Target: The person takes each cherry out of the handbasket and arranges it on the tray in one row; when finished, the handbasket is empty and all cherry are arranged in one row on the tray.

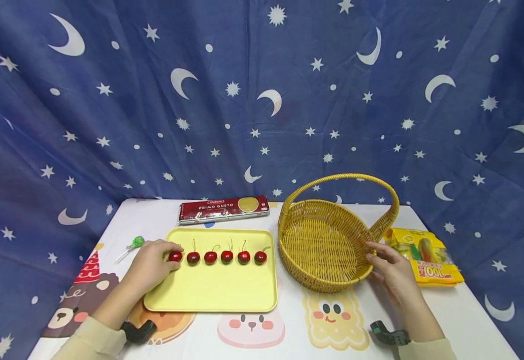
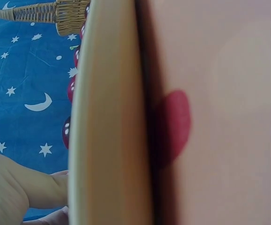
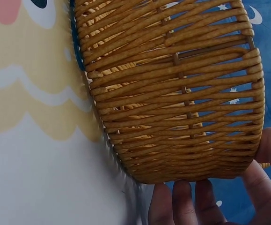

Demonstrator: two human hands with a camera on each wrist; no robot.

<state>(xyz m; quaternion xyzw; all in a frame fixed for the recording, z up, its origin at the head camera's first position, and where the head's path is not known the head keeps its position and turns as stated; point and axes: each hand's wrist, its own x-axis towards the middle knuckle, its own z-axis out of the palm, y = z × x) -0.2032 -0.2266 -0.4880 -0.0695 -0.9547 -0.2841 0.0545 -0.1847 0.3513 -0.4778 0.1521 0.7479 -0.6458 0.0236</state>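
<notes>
My left hand (image 1: 153, 265) is at the left end of a yellow tray (image 1: 212, 295), thumb and fingers pinching the leftmost cherry (image 1: 175, 256). To its right several more red cherries with stems, such as the middle cherry (image 1: 226, 257), line up across the tray. In the left wrist view the tray's edge (image 2: 109, 140) hides most of that hand's fingertips. A round wicker basket (image 1: 318, 250) with a tall arched handle stands right of the tray. My right hand (image 1: 392, 267) holds its right side, thumb at the rim and fingers (image 3: 182, 201) against the outer weave.
Behind the tray lies a dark red spaghetti pack (image 1: 223, 210). A green-wrapped lollipop (image 1: 137, 242) is left of the tray, and a yellow snack bag (image 1: 426, 257) sits right of the basket. A blue star-patterned curtain (image 1: 225, 115) hangs behind the table.
</notes>
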